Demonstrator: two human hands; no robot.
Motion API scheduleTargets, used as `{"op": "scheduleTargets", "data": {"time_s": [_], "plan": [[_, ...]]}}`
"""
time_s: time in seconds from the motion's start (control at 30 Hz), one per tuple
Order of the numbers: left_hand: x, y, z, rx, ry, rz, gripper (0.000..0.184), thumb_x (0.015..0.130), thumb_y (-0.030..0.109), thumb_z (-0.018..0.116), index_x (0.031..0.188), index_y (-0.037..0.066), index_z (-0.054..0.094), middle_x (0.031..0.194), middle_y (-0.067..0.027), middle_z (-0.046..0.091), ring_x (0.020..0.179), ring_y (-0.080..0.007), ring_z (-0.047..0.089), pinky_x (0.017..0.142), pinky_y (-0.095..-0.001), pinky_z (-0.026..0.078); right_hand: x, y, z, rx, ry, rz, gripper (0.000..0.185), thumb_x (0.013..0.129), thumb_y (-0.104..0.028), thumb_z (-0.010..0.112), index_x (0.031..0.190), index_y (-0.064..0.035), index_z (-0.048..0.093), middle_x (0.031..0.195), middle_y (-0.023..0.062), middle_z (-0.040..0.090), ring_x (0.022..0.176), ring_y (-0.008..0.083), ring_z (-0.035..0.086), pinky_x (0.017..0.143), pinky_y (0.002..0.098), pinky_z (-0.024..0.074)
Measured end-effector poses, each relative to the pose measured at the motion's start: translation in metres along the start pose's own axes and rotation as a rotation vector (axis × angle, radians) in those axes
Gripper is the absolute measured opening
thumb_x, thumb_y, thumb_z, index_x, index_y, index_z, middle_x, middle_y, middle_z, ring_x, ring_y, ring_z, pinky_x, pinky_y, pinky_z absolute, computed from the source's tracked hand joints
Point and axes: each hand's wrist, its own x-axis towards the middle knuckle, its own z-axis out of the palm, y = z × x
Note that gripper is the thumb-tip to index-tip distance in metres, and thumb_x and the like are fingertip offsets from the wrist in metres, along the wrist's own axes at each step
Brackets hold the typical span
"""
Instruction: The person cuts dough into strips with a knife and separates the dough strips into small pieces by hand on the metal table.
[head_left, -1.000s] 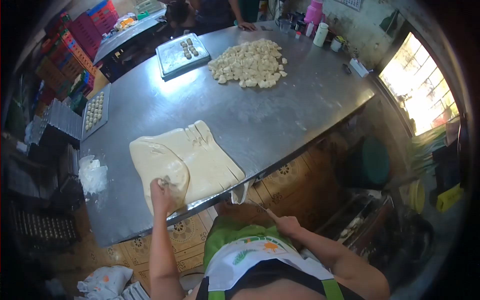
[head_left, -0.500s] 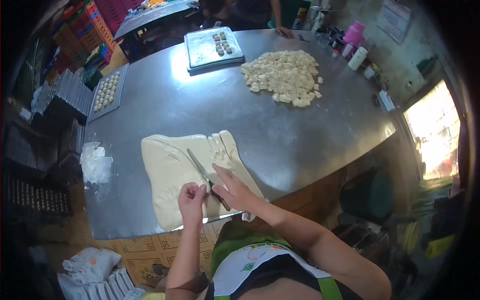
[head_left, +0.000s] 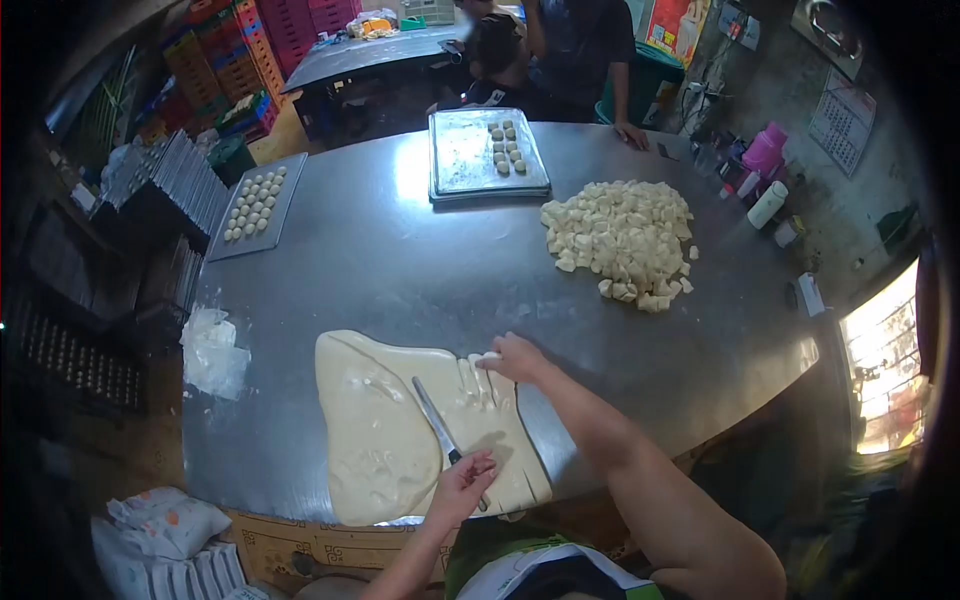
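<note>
A thick sheet of pale dough lies on the metal table in front of me, with several narrow cuts at its far right corner. A knife rests slantwise on the dough, its blade pointing away from me and its dark handle nearest my body. My left hand is over the handle, hiding part of it; its fingers are loosely curled and apart, with no clear grip on the knife. At the far right corner, my right hand has its fingers closed on the end of a cut dough strip.
Beyond is a heap of cut dough pieces. Trays with dough balls stand at the back and left. A whitish, floury plastic sheet lies at left. Two people are across the table; one hand rests on its edge.
My right hand has moved away from beside the knife to the far right corner of the dough. My left hand has shifted over the knife handle, its fingers loosened. The view has tilted upward.
</note>
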Motion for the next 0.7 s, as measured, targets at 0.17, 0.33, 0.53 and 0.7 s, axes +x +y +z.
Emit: {"op": "scheduleTargets", "data": {"time_s": [0.17,0.33,0.53,0.7], "plan": [[0.010,0.018,0.045,0.475,0.221,0.301,0.054,0.088,0.011,0.072,0.135,-0.002,0.050,0.112,-0.0142,0.065,0.101,-0.0244,0.065,0.087,-0.0319,0.054,-0.087,0.028,0.007,0.211,0.135,-0.484,0.029,0.079,-0.023,0.076,0.089,-0.0050,0.055,0.090,0.0135,0.053,0.084,0.0334,0.053,0.073,0.0441,0.0448],[0.025,0.023,0.113,1.095,0.588,0.620,0.042,0.084,0.012,0.071,0.122,0.001,0.060,0.105,-0.0179,0.066,0.095,-0.0345,0.066,0.086,-0.0404,0.054,-0.235,0.044,-0.098,0.679,0.131,-0.543,0.027,0.078,-0.003,0.076,0.089,-0.0068,0.052,0.086,0.0084,0.054,0.077,0.0221,0.053,0.069,0.0327,0.0433],[0.025,-0.007,0.168,0.667,0.197,0.094,0.033,0.085,0.014,0.069,0.116,0.007,0.064,0.105,-0.0177,0.067,0.094,-0.0312,0.067,0.082,-0.0393,0.055,-0.308,0.138,-0.193,0.671,0.294,-0.585,0.031,0.076,-0.005,0.081,0.092,-0.0075,0.055,0.089,0.0073,0.056,0.077,0.0202,0.054,0.068,0.0313,0.0439],[0.010,0.081,0.204,0.888,0.291,0.324,0.036,0.081,0.014,0.075,0.115,0.006,0.066,0.107,-0.0177,0.067,0.105,-0.0305,0.065,0.092,-0.0373,0.051,-0.319,0.197,-0.199,0.369,0.541,-0.579,0.033,0.071,-0.005,0.085,0.088,-0.0070,0.057,0.088,0.0071,0.057,0.075,0.0214,0.056,0.065,0.0325,0.0449]]}}
